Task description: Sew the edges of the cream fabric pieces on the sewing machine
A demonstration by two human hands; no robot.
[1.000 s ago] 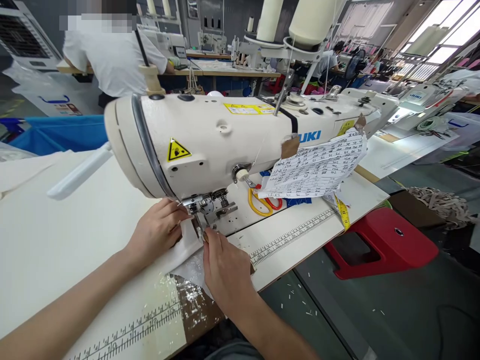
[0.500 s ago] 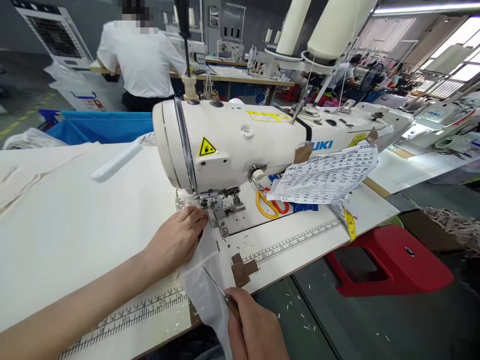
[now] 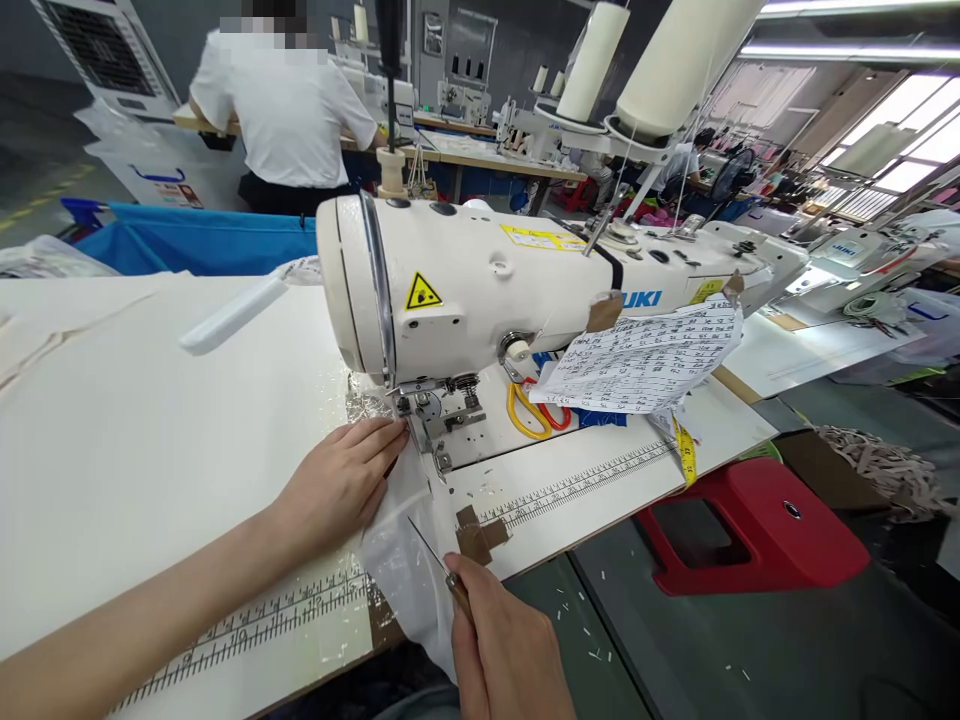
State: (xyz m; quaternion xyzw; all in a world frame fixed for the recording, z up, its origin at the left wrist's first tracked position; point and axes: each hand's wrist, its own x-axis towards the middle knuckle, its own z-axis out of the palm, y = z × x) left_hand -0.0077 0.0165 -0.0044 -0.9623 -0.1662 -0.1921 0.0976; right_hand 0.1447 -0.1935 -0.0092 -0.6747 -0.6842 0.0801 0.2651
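A white sewing machine (image 3: 450, 290) stands on the table, its presser area low at the left end. My left hand (image 3: 337, 480) lies on the white fabric (image 3: 409, 560) just left of the needle area, fingers stretched out side by side and pressing down. The fabric runs from under the machine's foot to the front edge and hangs over it. In my right hand (image 3: 510, 640) is an awl (image 3: 457, 590), gripped by its wooden handle. Its thin metal shaft points up and left over the fabric; whether the tip touches the cloth I cannot tell.
Scissors with yellow and red handles (image 3: 529, 412) lie behind the needle area beside a handwritten sheet (image 3: 637, 360). A yellow tape measure (image 3: 685, 452) hangs at the table's edge. To the right is a red stool (image 3: 765, 530). A person in a white shirt (image 3: 281, 100) works beyond a blue bin (image 3: 202, 240).
My left hand's fingers have straightened and flattened on the fabric. My right hand keeps the awl, nearly in the same place. The whole view has shifted slightly.
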